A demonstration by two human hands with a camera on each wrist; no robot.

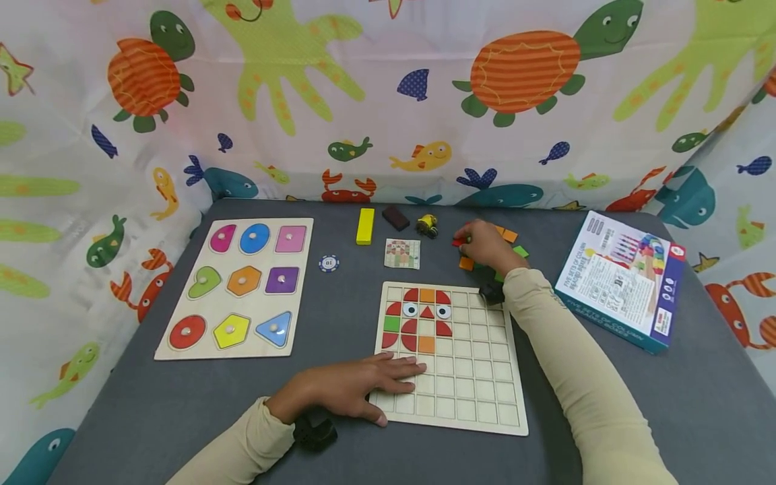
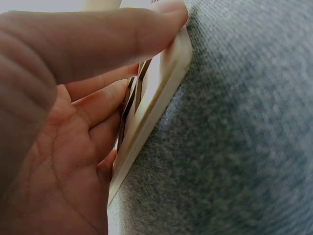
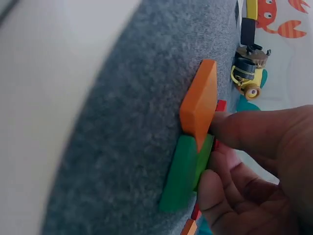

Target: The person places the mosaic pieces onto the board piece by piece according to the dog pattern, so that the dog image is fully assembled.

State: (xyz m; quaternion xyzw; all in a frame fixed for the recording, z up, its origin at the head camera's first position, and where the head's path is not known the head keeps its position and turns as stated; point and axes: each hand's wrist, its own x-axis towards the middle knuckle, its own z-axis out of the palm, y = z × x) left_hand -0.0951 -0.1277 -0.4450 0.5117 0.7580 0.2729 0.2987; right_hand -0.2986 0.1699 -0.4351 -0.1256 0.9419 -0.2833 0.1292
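Table [image 1: 339, 310]: bright, soft light is spreading fairly evenly from edge to edge.
Curtain [image 1: 388, 111]: it is glowing past the far edge, a faint sheen catching on folds near the far left corner.
Right sleeve [image 1: 576, 357]: a soft shadow is lying beside it, toward the near edge.
Left hand [image 1: 358, 387]: in its wrist view, my thumb is looking blurred, my palm is lying in shade, and white glare is washing out beyond.
Right hand [image 1: 488, 244]: I am seeing it dim and soft against the brighter curtain.
Orange tile [image 3: 200, 100]: its edges are showing fairly clearly, while the dark green tile [image 3: 177, 174] is smearing at its lower end.
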